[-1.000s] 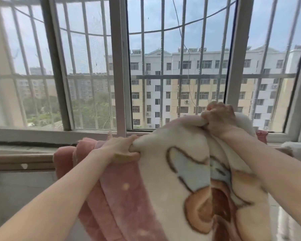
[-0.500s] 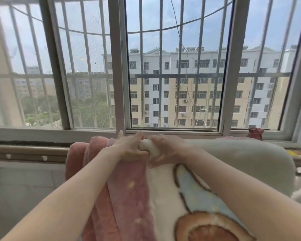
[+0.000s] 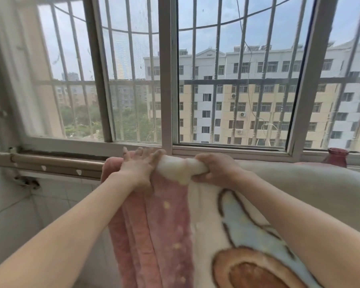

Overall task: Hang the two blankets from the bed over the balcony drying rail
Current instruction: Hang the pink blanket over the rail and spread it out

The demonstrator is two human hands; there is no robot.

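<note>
Gripping the cream blanket (image 3: 299, 194)'s rolled edge lengthwise along the rail (image 3: 56, 165), right hand (image 3: 216, 171) closed, left hand (image 3: 139, 169) seemingly half-open beside the pink blanket (image 3: 154, 225).

Rail (image 3: 50, 165) hidden beneath blankets; left hand (image 3: 138, 169) motion-blurred, grip perhaps loose.

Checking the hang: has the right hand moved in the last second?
Yes. The right hand has dropped from in front of the window frame to rail height, closing leftward on the left hand.
</note>
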